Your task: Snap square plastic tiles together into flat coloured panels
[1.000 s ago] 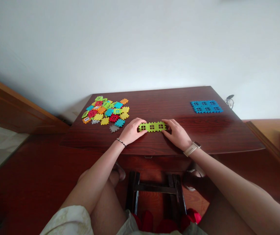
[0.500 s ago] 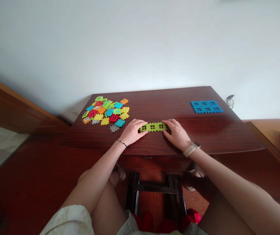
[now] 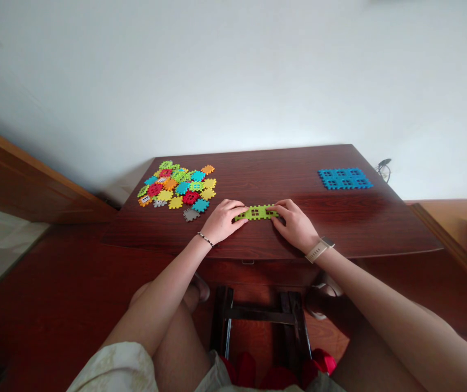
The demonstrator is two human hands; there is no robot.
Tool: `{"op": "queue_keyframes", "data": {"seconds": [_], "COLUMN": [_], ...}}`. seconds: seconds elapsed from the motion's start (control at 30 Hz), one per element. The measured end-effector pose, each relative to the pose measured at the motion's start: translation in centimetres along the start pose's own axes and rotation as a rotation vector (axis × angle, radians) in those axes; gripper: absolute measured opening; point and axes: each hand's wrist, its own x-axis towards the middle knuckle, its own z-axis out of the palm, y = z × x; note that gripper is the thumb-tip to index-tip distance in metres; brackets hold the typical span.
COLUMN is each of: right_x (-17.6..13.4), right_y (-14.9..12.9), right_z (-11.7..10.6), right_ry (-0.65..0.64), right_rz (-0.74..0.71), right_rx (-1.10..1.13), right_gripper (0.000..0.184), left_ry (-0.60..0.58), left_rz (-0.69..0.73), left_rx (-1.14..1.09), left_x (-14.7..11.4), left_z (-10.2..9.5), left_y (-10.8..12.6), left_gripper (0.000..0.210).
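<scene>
A strip of three joined green window tiles point(image 3: 255, 212) lies lengthwise in front of me near the table's front edge. My left hand point(image 3: 222, 219) grips its left end, with the fingers over the end tile and the thumb at the near edge. At the other end, my right hand point(image 3: 294, 222) is closed on the right tile, its fingers reaching over the window opening. Both end tiles are partly covered by my fingers; the middle one shows fully.
On the left of the dark wooden table point(image 3: 253, 177) lies a loose pile of coloured interlocking tiles point(image 3: 175, 202). A blue panel of joined window tiles point(image 3: 345, 178) lies flat at the back right. Behind the table stands a white wall point(image 3: 241, 76).
My fingers have moved inward over the end tiles of the green strip, covering more of them. The strip stays in about the same place.
</scene>
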Motion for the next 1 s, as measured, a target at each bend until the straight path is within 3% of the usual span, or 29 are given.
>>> {"op": "queue_keyframes", "data": {"seconds": [1.0], "right_x": [-0.2], "right_y": [-0.3], "right_z": [-0.2], "right_ry": [-0.004], "right_rz": [-0.009], "right_rx": [-0.03], "right_gripper": [0.03], "left_ry": [0.036], "left_rz": [-0.014], "left_rx": [0.067], "left_x": [0.1], "left_z": [0.9], "left_y": [1.3], "left_gripper": [0.02]}}
